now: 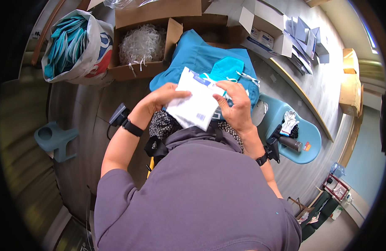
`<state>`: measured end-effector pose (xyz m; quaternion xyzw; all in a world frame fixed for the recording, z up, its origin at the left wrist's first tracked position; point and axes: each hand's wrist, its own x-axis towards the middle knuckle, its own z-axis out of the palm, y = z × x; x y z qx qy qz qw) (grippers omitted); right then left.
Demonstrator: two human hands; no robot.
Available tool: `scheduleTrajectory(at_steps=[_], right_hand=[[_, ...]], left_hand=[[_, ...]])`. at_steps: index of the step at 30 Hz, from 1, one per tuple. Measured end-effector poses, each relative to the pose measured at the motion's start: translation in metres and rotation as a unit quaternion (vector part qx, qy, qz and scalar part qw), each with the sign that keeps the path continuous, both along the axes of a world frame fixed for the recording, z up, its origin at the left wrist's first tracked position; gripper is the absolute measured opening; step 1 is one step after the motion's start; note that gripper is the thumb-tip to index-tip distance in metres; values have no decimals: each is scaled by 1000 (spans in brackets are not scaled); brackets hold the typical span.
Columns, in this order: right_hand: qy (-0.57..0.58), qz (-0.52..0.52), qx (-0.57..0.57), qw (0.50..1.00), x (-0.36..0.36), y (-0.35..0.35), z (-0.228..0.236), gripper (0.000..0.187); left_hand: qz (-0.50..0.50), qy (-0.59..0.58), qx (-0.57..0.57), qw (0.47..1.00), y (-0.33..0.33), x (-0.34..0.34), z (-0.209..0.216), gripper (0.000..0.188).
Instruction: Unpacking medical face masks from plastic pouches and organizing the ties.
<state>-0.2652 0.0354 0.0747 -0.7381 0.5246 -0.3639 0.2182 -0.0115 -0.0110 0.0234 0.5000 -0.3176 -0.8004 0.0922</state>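
Above my lap I hold a white flat packet with a blue printed band at its top and a barcode low on its face. My left hand grips its left edge, thumb lying across the front. At the upper right side my right hand pinches it between thumb and bent fingers. Just behind the packet, a teal face mask with white ear loops lies on a blue cloth spread over my lap. Part of that mask is hidden by the packet and my right hand.
A white bag full of teal masks stands at the far left, beside a cardboard box of tangled white straps. Another open box holds small packs. A blue plastic chair carries gloves and a dark bottle. A blue-grey stool stands left.
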Motion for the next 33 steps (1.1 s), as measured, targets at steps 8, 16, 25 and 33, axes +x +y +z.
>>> scheduleTrajectory(at_steps=[8, 16, 25, 33], right_hand=[[128, 79, -35, 988, 27, 9, 36, 44], [-200, -223, 57, 952, -45, 17, 42, 20], [-254, -221, 96, 937, -58, 18, 20, 25], [-370, -289, -39, 882, -52, 29, 42, 22]], left_hand=[[140, 11, 80, 987, -22, -39, 37, 44], [120, -52, -43, 990, -23, -15, 18, 60], [15, -93, -587, 804, 1, -57, 39, 68], [44, 110, -513, 850, -3, -62, 74, 11]])
